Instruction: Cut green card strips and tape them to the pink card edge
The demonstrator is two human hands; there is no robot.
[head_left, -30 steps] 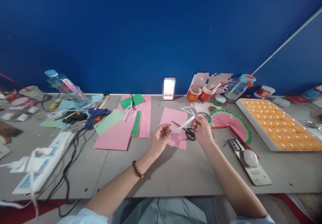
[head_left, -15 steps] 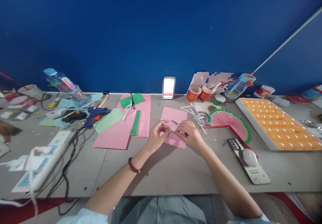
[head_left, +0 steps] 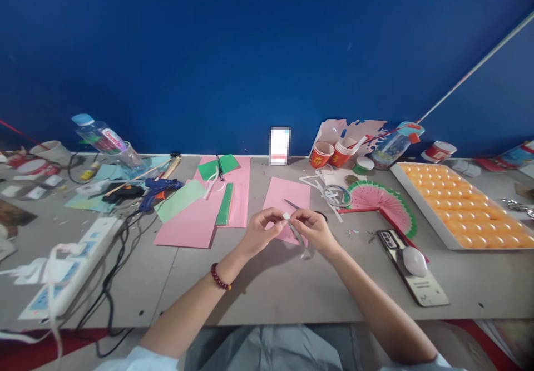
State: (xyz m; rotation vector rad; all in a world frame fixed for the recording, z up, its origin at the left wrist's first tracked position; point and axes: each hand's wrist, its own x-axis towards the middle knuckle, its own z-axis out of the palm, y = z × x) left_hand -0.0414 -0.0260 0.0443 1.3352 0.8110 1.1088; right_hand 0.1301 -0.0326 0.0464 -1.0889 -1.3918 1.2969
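Observation:
A narrow white strip (head_left: pixel 286 216), paper or tape, is pinched at one end between the fingertips of my left hand (head_left: pixel 266 229) and my right hand (head_left: pixel 312 231). Both hands are closed on it, almost touching each other. The strip's loose tail dangles below my right fingers, curling at its tip. Beneath lies a sheet of pink paper (head_left: pixel 277 190), partly covered by my hands. Scissors (head_left: pixel 292 203) rest on that sheet, blades pointing up and left; my right hand hides part of them. Right of the sheet are a thin roll of tape (head_left: pixel 348 196) and loose white scraps (head_left: pixel 311 181).
Left: pink sheets (head_left: pixel 189 223), green paper (head_left: pixel 225 204), a blue glue gun (head_left: pixel 156 193), a power strip (head_left: pixel 89 257) and cables. Right: a pink-and-green paper fan (head_left: pixel 390 198), red paper cups (head_left: pixel 321 155), a phone (head_left: pixel 429 287) under a mouse (head_left: pixel 414 261), and a tray of orange balls (head_left: pixel 421 221).
My fingertips have turned, so the white strip's end and hanging tail now show. My right hand has shifted slightly down, showing the scissors' dark handle behind it.

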